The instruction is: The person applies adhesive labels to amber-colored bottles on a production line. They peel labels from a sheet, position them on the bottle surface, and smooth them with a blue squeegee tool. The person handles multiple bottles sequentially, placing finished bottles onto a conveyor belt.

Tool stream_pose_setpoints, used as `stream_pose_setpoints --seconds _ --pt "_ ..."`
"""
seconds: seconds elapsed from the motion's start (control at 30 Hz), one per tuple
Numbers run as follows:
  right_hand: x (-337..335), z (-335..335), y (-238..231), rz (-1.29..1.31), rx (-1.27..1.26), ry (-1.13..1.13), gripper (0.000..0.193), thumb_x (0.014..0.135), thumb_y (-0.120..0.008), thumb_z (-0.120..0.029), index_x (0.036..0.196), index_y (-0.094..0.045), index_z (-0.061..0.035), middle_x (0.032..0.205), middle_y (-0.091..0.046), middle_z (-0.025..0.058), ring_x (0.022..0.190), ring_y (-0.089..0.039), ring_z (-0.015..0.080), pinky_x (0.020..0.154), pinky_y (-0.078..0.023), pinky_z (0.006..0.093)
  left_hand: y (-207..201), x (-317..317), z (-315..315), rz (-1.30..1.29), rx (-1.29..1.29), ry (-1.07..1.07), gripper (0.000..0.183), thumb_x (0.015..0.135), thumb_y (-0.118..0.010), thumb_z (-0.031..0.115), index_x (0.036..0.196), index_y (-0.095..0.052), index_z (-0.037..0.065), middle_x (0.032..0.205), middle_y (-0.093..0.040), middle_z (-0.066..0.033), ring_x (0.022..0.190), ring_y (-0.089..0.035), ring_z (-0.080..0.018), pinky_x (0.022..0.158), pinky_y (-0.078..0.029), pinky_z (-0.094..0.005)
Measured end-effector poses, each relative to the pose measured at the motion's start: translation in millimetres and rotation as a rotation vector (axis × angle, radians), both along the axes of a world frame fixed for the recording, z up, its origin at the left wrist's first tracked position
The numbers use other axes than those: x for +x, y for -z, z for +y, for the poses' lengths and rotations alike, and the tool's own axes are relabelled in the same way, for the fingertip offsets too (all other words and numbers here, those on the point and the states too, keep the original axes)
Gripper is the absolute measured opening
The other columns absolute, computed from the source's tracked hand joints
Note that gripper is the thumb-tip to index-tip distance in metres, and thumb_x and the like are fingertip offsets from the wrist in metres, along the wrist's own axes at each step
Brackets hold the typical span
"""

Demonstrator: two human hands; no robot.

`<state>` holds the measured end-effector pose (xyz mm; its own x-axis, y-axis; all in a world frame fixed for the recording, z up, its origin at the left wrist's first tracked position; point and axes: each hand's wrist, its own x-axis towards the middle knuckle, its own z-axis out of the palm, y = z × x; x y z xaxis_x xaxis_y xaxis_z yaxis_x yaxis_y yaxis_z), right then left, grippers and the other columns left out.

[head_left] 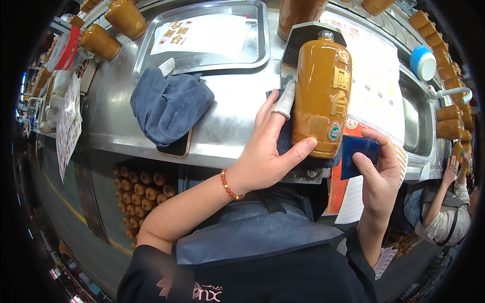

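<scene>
A glossy caramel-brown bottle [319,96] with raised gold characters and a round green-and-white label lies on a dark cloth, its neck pointing away from me. My left hand [265,149] steadies its lower left side, the thumb on the base and the fingers along the flank. One of those fingers wears a pale fabric finger cover [286,102]. To the right of the bottle's base, my right hand [379,174] pinches a flat dark-blue scraper card [357,157] between thumb and fingers. Behind the bottle's neck stands a dark metal rest [310,29].
A blue-grey cloth [169,106] lies over a phone [177,146] on the steel bench. Beyond sits a metal tray [202,63] with label sheets [207,38]. At right are printed sheets [376,76], a sink [419,131] and a co-worker's hands [449,171]. Stacked bottles [139,194] stand below the bench.
</scene>
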<state>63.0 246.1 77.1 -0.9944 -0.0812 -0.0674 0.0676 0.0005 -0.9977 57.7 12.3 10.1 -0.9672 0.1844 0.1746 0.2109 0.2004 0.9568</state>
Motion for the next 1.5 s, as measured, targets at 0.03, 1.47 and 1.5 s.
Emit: stream_pose_setpoints --seconds 0.03,1.47,1.5 --pt "0.0 -0.8 -0.4 -0.002 0.001 0.003 0.040 0.092 -0.070 0.007 0.130 -0.059 0.0028 0.117 -0.067 0.0074 0.103 -0.065 0.0098 0.090 -0.054 0.0229 1.7 -0.4 0.6 -0.014 0.035 -0.003 0.072 0.101 -0.065 0.038 0.153 -0.038 -0.004 0.160 -0.032 -0.0277 0.157 -0.009 -0.0426 0.124 -0.016 -0.0525" --pt "4.5 12.9 11.4 0.238 0.353 0.197 0.026 0.080 -0.079 0.003 0.105 -0.070 0.0022 0.109 -0.066 0.0084 0.102 -0.059 0.0163 0.091 -0.048 0.0282 -0.6 0.9 0.6 0.078 -0.006 0.000 0.083 0.087 -0.079 0.031 0.147 -0.037 -0.009 0.156 -0.026 -0.0397 0.152 -0.016 -0.0504 0.123 -0.020 -0.0544" --pt "3.6 13.2 11.4 0.235 0.343 0.192 0.027 0.081 -0.079 0.003 0.106 -0.070 0.0023 0.109 -0.066 0.0081 0.102 -0.059 0.0156 0.091 -0.048 0.0280 -1.1 1.1 1.9 0.074 -0.017 -0.007 0.083 0.087 -0.079 0.031 0.147 -0.037 -0.009 0.156 -0.025 -0.0396 0.152 -0.016 -0.0501 0.123 -0.020 -0.0541"
